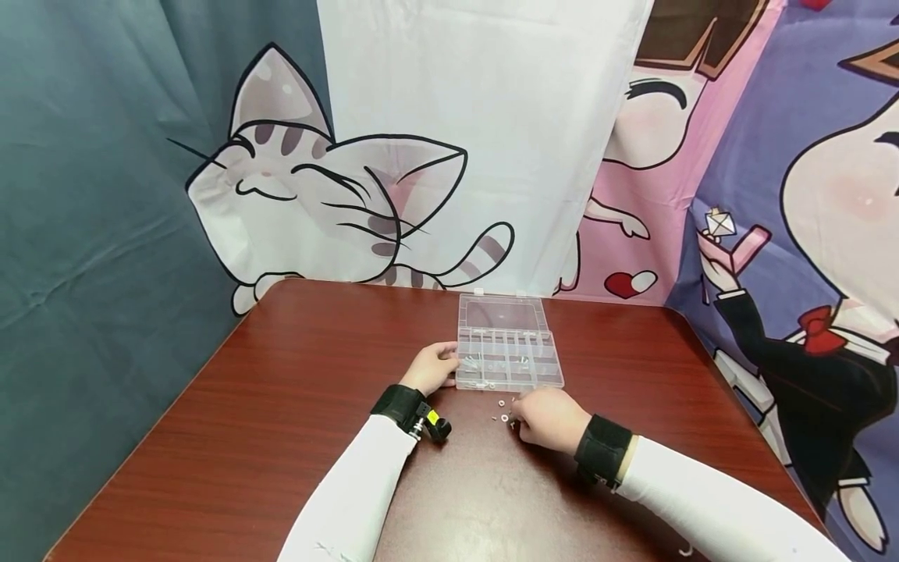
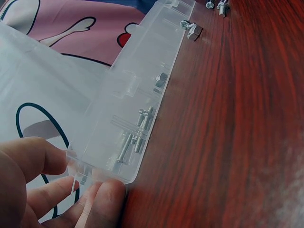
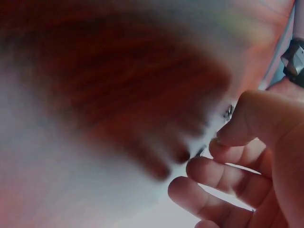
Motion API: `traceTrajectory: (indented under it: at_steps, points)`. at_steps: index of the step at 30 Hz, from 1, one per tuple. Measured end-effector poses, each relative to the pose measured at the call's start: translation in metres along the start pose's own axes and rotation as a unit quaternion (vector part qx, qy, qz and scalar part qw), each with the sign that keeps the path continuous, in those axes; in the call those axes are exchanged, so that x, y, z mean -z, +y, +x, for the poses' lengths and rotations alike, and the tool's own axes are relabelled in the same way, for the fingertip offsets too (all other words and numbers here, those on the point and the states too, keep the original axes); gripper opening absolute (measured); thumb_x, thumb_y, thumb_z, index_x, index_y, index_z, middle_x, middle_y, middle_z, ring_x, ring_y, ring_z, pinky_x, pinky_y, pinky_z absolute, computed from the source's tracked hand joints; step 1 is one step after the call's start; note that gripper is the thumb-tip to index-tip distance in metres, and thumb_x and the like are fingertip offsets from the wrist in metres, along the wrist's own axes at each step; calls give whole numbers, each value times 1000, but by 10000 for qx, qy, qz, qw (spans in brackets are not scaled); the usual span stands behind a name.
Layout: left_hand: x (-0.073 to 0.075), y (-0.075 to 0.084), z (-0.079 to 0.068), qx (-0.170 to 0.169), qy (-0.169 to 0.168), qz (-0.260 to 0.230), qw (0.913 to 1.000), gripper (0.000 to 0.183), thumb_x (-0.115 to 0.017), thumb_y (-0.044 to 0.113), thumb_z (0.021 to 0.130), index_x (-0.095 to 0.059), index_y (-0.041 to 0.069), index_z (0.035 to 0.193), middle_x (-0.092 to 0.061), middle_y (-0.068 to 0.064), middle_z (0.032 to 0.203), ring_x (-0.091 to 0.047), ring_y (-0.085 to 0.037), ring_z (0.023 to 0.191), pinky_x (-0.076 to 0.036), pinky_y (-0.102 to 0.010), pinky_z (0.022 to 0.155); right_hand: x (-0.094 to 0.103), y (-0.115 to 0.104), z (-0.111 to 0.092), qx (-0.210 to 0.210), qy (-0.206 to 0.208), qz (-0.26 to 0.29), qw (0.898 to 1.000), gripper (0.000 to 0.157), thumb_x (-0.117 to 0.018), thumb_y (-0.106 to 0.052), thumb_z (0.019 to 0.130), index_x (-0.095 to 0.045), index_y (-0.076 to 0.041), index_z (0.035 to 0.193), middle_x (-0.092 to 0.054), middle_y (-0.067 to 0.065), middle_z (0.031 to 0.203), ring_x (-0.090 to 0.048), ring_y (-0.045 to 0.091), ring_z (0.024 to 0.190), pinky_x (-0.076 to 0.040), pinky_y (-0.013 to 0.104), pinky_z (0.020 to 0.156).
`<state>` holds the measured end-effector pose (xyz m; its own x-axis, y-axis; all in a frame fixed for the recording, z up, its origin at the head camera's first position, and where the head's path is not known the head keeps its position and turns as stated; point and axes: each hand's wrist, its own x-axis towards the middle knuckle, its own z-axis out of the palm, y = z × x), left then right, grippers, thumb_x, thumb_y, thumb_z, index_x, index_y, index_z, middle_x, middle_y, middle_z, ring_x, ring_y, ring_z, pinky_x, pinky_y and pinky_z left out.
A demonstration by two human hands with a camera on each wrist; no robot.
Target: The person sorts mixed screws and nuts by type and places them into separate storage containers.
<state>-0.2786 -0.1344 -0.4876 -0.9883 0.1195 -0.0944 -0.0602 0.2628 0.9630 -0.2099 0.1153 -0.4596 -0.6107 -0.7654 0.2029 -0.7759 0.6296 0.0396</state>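
Note:
A clear plastic compartment box (image 1: 509, 361) lies with its lid (image 1: 502, 314) tipped back on the far side. My left hand (image 1: 434, 368) holds its left end; in the left wrist view the thumb is above a corner latch and the fingers are below. Several silver screws (image 2: 135, 135) and a nut (image 2: 161, 79) show through the box wall. My right hand (image 1: 552, 419) is low over the table in front of the box, thumb and index fingertips meeting among small metal parts (image 3: 229, 112). I cannot tell whether anything is pinched there.
Beside my right fingertips, pale washers (image 1: 504, 418) and other small pieces lie loose on the brown table (image 1: 337, 367). A nut (image 2: 194, 32) and screws (image 2: 223, 7) stand near the box's front edge. Cartoon-printed cloth (image 1: 492, 156) hangs behind the table.

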Motion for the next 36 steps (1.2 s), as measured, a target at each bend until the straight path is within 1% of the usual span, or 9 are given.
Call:
traceTrajectory:
  at_steps: [5,8,11,14,19,24,28,36]
  points:
    - [0,0,-1,19,16,-47,10000,49,-58,6,95,-50,1,144,-59,-21,130,-65,-25,102,-61,-31,70,9,7,2,-316,-140,84,9994,23,-72,-13,70,-52,-21,66,-40,-14,57,-37,7,52,-33,27,45]
    - [2,0,-2,5,62,-1,10000,48,-59,6,95,-51,2,143,-60,-20,129,-65,-25,101,-61,-30,69,16,14,6,-496,35,135,9987,26,-72,-14,70,-47,-22,64,-34,-14,55,-34,7,52,-30,25,45]
    - [2,0,-3,-4,82,51,10000,48,-59,6,96,-52,2,143,-60,-20,128,-66,-25,100,-61,-30,69,22,23,12,-666,275,191,9972,30,-71,-14,71,-43,-22,63,-32,-13,55,-33,7,51,-27,24,45]
    - [2,-2,-3,-2,51,64,10000,48,-58,6,96,-51,2,143,-60,-21,129,-65,-24,100,-61,-30,70,27,32,18,-890,398,284,9948,29,-71,-12,73,-44,-20,64,-34,-11,56,-33,9,52,-27,25,46]
    - [2,-3,-4,30,25,59,10000,48,-58,5,96,-50,1,143,-59,-21,128,-65,-24,101,-61,-30,69,33,44,28,-1272,272,386,9907,25,-70,-11,79,-49,-17,67,-39,-7,58,-38,11,55,-30,26,49]
    - [2,-1,-4,55,53,45,10000,48,-58,6,96,-51,3,143,-60,-19,128,-65,-23,101,-61,-30,69,32,53,37,-1513,63,368,9878,24,-71,-12,82,-51,-16,69,-43,-4,59,-42,13,55,-34,27,48]
    - [2,0,-4,83,20,61,9999,48,-58,6,97,-51,4,144,-60,-19,128,-65,-23,100,-61,-29,69,26,58,41,-1586,-146,281,9868,22,-72,-12,83,-55,-15,70,-47,-3,63,-44,13,57,-37,26,49]
    - [2,5,-4,43,-23,167,9998,48,-58,8,97,-50,3,144,-60,-19,128,-66,-24,101,-61,-30,71,17,64,41,-1481,-262,107,9886,14,-74,-10,83,-65,-13,72,-53,-1,70,-46,14,61,-42,27,53]
